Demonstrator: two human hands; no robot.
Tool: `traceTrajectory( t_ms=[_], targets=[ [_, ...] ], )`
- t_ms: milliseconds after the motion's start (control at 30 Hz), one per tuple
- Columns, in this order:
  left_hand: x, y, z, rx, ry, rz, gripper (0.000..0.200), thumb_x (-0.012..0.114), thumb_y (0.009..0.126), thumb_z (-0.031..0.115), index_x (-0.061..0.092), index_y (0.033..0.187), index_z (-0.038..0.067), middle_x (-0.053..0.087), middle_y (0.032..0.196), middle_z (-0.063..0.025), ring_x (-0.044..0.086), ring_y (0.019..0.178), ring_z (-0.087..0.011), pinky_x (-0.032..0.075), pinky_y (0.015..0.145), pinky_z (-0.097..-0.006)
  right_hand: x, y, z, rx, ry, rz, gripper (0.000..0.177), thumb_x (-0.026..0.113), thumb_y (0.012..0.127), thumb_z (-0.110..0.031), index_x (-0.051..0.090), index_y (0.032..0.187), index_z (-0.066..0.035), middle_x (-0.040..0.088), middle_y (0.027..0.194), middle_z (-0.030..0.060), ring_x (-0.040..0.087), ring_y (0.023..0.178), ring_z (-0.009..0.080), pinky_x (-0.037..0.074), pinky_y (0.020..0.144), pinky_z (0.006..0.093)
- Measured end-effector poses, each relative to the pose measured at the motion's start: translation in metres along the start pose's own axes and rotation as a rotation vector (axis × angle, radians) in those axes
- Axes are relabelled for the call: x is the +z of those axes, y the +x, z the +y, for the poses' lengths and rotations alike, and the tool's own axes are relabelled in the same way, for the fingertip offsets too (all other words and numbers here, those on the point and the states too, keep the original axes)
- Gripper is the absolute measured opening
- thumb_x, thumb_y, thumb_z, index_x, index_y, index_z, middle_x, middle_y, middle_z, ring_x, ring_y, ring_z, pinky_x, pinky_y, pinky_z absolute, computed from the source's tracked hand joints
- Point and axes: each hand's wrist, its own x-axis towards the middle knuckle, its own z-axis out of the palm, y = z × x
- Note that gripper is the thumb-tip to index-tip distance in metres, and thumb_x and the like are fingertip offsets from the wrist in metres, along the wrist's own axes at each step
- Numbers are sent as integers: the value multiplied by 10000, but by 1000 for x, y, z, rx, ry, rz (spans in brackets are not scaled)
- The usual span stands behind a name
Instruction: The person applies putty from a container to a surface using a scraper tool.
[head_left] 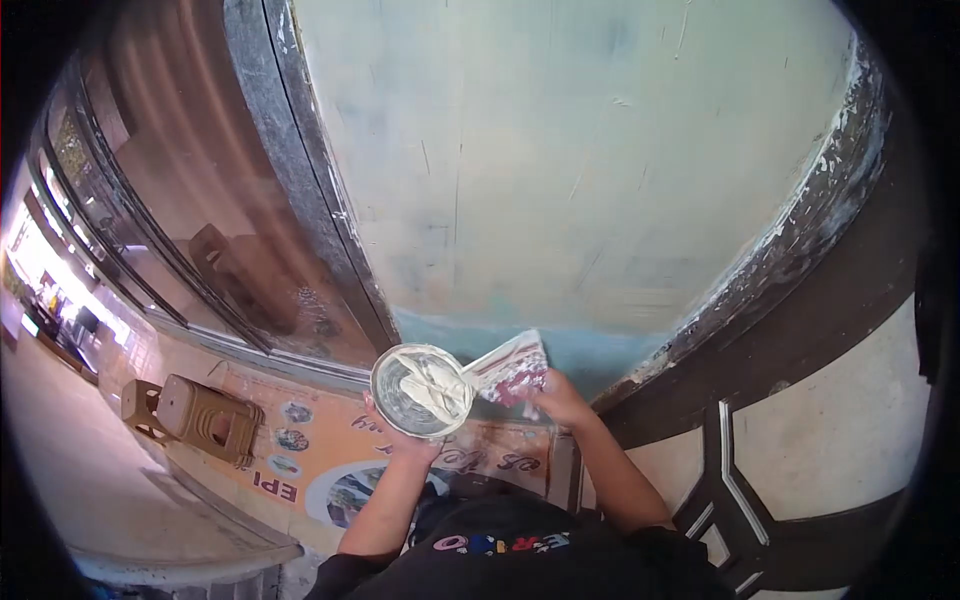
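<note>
A round metal bowl (pixel 402 408) with thick cream-white paste (pixel 432 388) inside rests in my left hand (pixel 412 445), whose fingers curl round its rim and underside. My right hand (pixel 562 400) grips a wide, flat scraper (pixel 512 368) smeared with white and dark red. The scraper's left corner is at the bowl's right rim. Beyond both hands stands a large pale green-grey panel (pixel 560 180) with faint scratches and a bluer strip along its bottom.
Brown plastic stools (pixel 205 415) stand at the left beside an orange printed banner (pixel 350 440). A window with dark bars (pixel 140 230) is at the upper left. A worn frame (pixel 800 215) borders the panel, with dark trim (pixel 735 480) at the lower right.
</note>
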Motion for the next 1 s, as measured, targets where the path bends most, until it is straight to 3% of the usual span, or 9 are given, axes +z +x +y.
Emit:
traceTrajectory(
  t_ms=[200, 367, 533, 600, 733, 800, 833, 933, 1000],
  targets=[
    [-19, 9, 42, -63, -21, -65, 829, 299, 838, 754, 414, 1392, 148, 419, 1426, -81, 426, 1281, -324, 353, 1063, -507, 44, 55, 20, -230, 445, 330, 266, 567, 958, -209, 569, 1105, 13, 673, 960, 103, 667, 781, 185, 543, 671, 308],
    [-45, 12, 75, -113, -5, -26, 837, 310, 828, 759, 420, 1390, 148, 410, 1432, -98, 421, 1285, -335, 357, 1058, -518, 49, 114, 52, -228, 373, 651, 291, 579, 954, -235, 553, 1105, 12, 669, 957, 106, 658, 727, 183, 548, 654, 306],
    [-42, 8, 100, -251, -153, 23, 824, 311, 827, 755, 397, 1407, 176, 399, 1441, -101, 407, 1297, -337, 346, 1058, -541, 57, 100, 90, -187, 455, 563, 290, 581, 952, -232, 546, 1134, -10, 661, 959, 86, 650, 727, 170, 550, 656, 306],
    [-43, 12, 102, -219, 23, -62, 811, 305, 840, 741, 388, 1412, 172, 397, 1445, -93, 403, 1300, -335, 345, 1058, -535, 64, 88, 87, -241, 508, 565, 335, 586, 948, -277, 565, 1131, 2, 670, 961, 90, 657, 735, 170, 544, 652, 293],
    [-39, 14, 108, -290, -33, -29, 812, 299, 846, 739, 390, 1409, 161, 399, 1445, -90, 405, 1298, -332, 345, 1060, -527, 53, 97, 54, -342, 489, 669, 327, 592, 943, -289, 585, 1098, -1, 669, 960, 87, 651, 744, 159, 542, 658, 291],
    [-35, 16, 108, -312, 30, 6, 806, 298, 847, 737, 397, 1404, 162, 397, 1445, -86, 405, 1298, -331, 337, 1065, -526, 39, 106, 56, -292, 283, 741, 308, 595, 942, -266, 561, 1133, -28, 653, 975, 61, 637, 780, 152, 533, 652, 301],
    [-41, 18, 110, -423, -348, -123, 793, 294, 851, 731, 407, 1397, 167, 392, 1448, -83, 405, 1298, -330, 337, 1067, -519, 38, 110, 61, -261, 245, 775, 305, 594, 941, -289, 571, 1106, -34, 654, 979, 64, 629, 785, 145, 521, 630, 286],
    [-36, 18, 105, -384, -49, -188, 804, 294, 845, 738, 415, 1391, 160, 387, 1450, -84, 402, 1301, -328, 346, 1063, -507, 45, 99, 72, -70, 275, 694, 324, 594, 938, -321, 561, 1097, -41, 633, 898, 49, 592, 695, 121, 486, 573, 265],
    [-32, 21, 100, -441, -157, -308, 827, 305, 832, 748, 411, 1393, 149, 404, 1438, -91, 415, 1290, -332, 355, 1056, -509, 55, 84, 87, -25, 230, 680, 321, 585, 941, -340, 555, 1079, -51, 606, 840, 30, 555, 644, 113, 453, 539, 260]
  ],
)
